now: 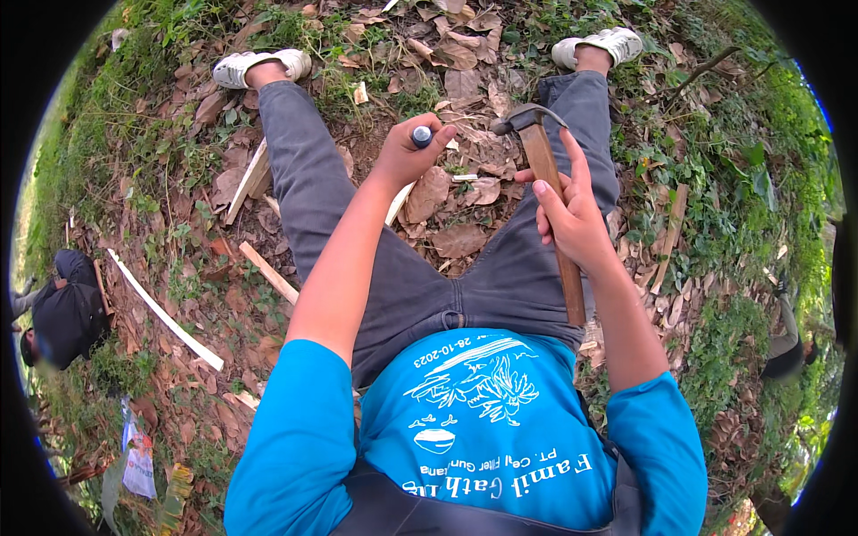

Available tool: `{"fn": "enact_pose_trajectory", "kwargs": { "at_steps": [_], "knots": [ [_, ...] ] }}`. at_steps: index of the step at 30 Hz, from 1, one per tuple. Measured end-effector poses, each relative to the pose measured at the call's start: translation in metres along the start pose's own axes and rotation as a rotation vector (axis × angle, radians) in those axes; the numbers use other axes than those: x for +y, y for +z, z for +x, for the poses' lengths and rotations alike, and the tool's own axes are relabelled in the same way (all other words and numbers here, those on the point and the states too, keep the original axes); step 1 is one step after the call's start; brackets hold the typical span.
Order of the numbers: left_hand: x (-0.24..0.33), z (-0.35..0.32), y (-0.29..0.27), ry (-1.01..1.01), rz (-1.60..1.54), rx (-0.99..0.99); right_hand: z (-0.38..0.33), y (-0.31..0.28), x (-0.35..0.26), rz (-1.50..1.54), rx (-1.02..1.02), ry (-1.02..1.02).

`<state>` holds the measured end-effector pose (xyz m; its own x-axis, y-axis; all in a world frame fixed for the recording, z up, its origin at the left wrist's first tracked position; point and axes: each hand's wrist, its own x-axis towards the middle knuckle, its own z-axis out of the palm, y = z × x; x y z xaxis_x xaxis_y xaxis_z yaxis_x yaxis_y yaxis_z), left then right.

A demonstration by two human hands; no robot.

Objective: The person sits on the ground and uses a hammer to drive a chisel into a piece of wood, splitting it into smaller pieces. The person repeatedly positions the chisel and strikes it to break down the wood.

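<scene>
My left hand (411, 154) is closed in a fist around a dark-handled tool (422, 137). Only its round, pale end shows, pointing up at me; the rest is hidden by the fist. A claw hammer (547, 161) with a brown wooden handle and grey metal head rests in my right hand (572, 219). Its head points away from me, and the handle's butt reaches back to my right thigh. My right index finger stretches up near the claw, and the thumb lies near the handle. Both hands are held above the ground between my spread legs.
Dry leaves and green weeds cover the ground. Split wood pieces (268, 272) lie by my left leg, with a long pale strip (165, 308) farther left. Another wood piece (670, 237) lies right. A plastic bag (138, 456) and people (70, 308) (788, 344) appear at the sides.
</scene>
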<state>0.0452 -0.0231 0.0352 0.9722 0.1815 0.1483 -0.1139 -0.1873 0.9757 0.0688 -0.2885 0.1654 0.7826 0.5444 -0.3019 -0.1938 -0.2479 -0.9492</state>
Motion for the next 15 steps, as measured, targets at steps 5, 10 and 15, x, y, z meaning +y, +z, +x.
{"fn": "enact_pose_trajectory", "kwargs": {
  "at_steps": [5, 10, 15],
  "knots": [
    [0.002, 0.007, 0.009, 0.016, 0.117, -0.173, -0.013, 0.003, 0.007, 0.095, -0.118, 0.171],
    [-0.001, 0.017, 0.015, 0.05, 0.06, -0.266, -0.025, 0.022, -0.003, -0.083, 0.014, -0.198],
    [0.015, 0.017, 0.018, -0.047, 0.187, -0.316, -0.031, 0.035, -0.018, 0.061, 0.15, -0.405]
  ]
}}
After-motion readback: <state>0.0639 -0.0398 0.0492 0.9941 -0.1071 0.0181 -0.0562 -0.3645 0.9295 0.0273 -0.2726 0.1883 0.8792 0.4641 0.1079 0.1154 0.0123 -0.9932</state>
